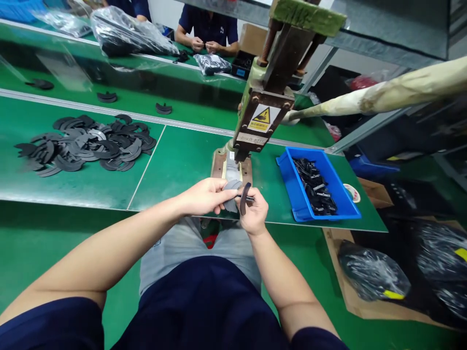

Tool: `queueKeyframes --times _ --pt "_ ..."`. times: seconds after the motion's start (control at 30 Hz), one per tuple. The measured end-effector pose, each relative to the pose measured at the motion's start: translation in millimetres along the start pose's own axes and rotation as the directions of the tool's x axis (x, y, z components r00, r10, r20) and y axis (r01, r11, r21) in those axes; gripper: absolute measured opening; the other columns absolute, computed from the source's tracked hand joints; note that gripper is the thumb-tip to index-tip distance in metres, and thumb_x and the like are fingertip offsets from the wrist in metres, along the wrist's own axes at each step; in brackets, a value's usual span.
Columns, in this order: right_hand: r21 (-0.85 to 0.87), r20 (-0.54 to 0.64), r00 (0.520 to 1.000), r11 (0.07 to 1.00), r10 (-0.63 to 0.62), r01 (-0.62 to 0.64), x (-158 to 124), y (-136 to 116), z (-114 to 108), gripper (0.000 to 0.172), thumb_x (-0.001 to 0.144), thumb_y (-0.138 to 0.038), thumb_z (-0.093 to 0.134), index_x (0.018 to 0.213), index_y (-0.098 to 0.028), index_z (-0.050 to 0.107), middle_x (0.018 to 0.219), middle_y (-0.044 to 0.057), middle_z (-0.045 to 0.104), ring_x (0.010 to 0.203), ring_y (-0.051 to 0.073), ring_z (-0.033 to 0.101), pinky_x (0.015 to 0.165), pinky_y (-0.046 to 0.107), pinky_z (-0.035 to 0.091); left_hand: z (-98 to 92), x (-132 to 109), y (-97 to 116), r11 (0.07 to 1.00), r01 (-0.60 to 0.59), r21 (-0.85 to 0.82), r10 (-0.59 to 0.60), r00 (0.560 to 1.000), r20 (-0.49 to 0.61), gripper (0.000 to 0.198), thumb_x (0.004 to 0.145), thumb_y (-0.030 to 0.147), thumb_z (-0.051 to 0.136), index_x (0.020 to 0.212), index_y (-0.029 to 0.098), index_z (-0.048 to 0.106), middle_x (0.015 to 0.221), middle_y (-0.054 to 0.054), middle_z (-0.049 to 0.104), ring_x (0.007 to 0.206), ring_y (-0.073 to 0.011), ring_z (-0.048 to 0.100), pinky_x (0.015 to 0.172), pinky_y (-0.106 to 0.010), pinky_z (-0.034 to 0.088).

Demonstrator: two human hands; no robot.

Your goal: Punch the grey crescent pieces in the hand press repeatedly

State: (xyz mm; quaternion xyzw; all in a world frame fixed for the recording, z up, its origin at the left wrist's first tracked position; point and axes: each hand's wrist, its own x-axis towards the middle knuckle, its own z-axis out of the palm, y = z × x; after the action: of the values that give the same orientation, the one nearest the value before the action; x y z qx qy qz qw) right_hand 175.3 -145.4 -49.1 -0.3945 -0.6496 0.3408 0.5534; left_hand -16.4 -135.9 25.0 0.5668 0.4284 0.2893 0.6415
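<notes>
My left hand (209,196) is closed, pinching grey curved plastic pieces (231,206) between thumb and fingers. Close against it, my right hand (255,214) grips a dark curved plastic piece (244,198) with a thin black stem. Both hands meet at the table's front edge, just before the base (219,165) of a hand press (260,119). A metal fixture (232,167) sits under the press ram. Fingers hide part of the pieces, so I cannot tell whether they are joined.
A pile of dark curved pieces (91,146) lies on the green table at left. Right of the press stands a blue bin (297,197) of small black parts, beside a tape roll (352,193). The press lever (383,92) reaches right. A co-worker (209,29) sits opposite.
</notes>
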Motion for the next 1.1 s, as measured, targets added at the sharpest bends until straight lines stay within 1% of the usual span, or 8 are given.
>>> queueKeyframes --times 0.13,0.43,0.57,0.7,0.8,0.9,1.0,1.1 --pt "-0.028 0.041 0.998 0.998 -0.046 0.048 -2.2 -0.3 -6.0 0.027 0.097 -0.049 0.067 0.1 -0.023 0.062 0.096 0.003 0.07 0.083 0.014 0.067 0.076 0.03 0.057 -1.5 2.2 0.2 0.998 0.043 -0.042 -0.041 0.998 0.05 0.052 0.086 0.067 0.079 0.081 0.019 0.061 0.056 0.003 0.059 0.044 -0.0102 0.055 0.043 -0.021 0.042" --pt "-0.223 0.24 0.934 0.921 -0.265 0.319 13.7 -12.3 -38.8 0.018 0.097 -0.031 0.065 0.112 -0.023 0.071 0.108 0.007 0.076 0.103 0.018 0.071 0.095 0.038 0.06 -7.3 -0.8 2.9 0.998 -0.039 0.042 0.042 0.998 -0.055 0.053 0.089 0.065 0.079 0.076 0.018 0.056 0.059 0.003 0.058 0.049 -0.0097 0.056 0.047 -0.02 0.042" --pt "-0.254 0.247 0.912 0.886 -0.328 0.387 10.3 -8.9 -37.1 0.017 0.097 -0.029 0.063 0.111 -0.022 0.069 0.102 0.008 0.074 0.093 0.016 0.068 0.085 0.034 0.058 -2.7 -1.1 -6.5 0.995 -0.09 0.034 0.093 0.988 -0.124 0.047 0.094 0.064 0.075 0.092 0.019 0.059 0.07 0.003 0.061 0.055 -0.0103 0.057 0.051 -0.022 0.046" --pt "-0.255 0.191 0.903 0.869 -0.384 0.423 7.2 -4.0 -31.7 0.01 0.096 -0.027 0.062 0.103 -0.021 0.066 0.086 0.003 0.065 0.078 0.013 0.058 0.072 0.03 0.051 7.3 -1.2 -12.3 0.995 -0.091 0.044 0.095 0.991 -0.097 0.045 0.096 0.061 0.073 0.106 0.02 0.059 0.079 0.002 0.062 0.056 -0.0105 0.057 0.05 -0.023 0.047" --pt "-0.25 0.142 0.896 0.861 -0.42 0.443 6.5 -2.7 -29.7 0.005 0.095 -0.026 0.061 0.098 -0.022 0.061 0.081 0.001 0.06 0.072 0.011 0.053 0.068 0.029 0.046 13.7 -4.7 -9.1 0.938 -0.252 0.238 0.311 0.915 -0.257 0.044 0.092 0.052 0.08 0.119 0.022 0.062 0.102 -0.004 0.065 0.077 -0.0139 0.064 0.063 -0.026 0.055" --pt "-0.254 0.116 0.89 0.853 -0.441 0.456 5.4 -2.6 -29.6 0.004 0.095 -0.026 0.061 0.094 -0.022 0.059 0.076 -0.001 0.057 0.068 0.011 0.049 0.067 0.029 0.044 14.4 -7.7 -5.5 0.806 -0.367 0.464 0.508 0.831 -0.226 0.027 0.091 0.042 0.083 0.105 0.022 0.072 0.12 -0.009 0.061 0.111 -0.0209 0.064 0.084 -0.031 0.058" --pt "-0.255 0.11 0.889 0.852 -0.445 0.458 3.3 -2.7 -30.3 0.004 0.094 -0.026 0.061 0.093 -0.023 0.058 0.075 -0.001 0.057 0.068 0.011 0.05 0.068 0.03 0.044 11.7 -4.8 -8.4 0.848 -0.372 0.378 0.45 0.882 -0.141 0.026 0.097 0.042 0.076 0.084 0.02 0.072 0.114 -0.009 0.063 0.114 -0.0217 0.064 0.093 -0.033 0.057" --pt "-0.246 0.127 0.889 0.855 -0.439 0.457 1.6 -2.4 -31.0 0.005 0.094 -0.028 0.061 0.097 -0.024 0.059 0.077 0.0 0.06 0.071 0.012 0.054 0.07 0.031 0.048 11.5 -1.1 -13.3 0.957 -0.272 0.097 0.282 0.952 -0.118 0.032 0.094 0.046 0.08 0.083 0.019 0.069 0.106 -0.007 0.068 0.102 -0.0192 0.068 0.091 -0.033 0.058"
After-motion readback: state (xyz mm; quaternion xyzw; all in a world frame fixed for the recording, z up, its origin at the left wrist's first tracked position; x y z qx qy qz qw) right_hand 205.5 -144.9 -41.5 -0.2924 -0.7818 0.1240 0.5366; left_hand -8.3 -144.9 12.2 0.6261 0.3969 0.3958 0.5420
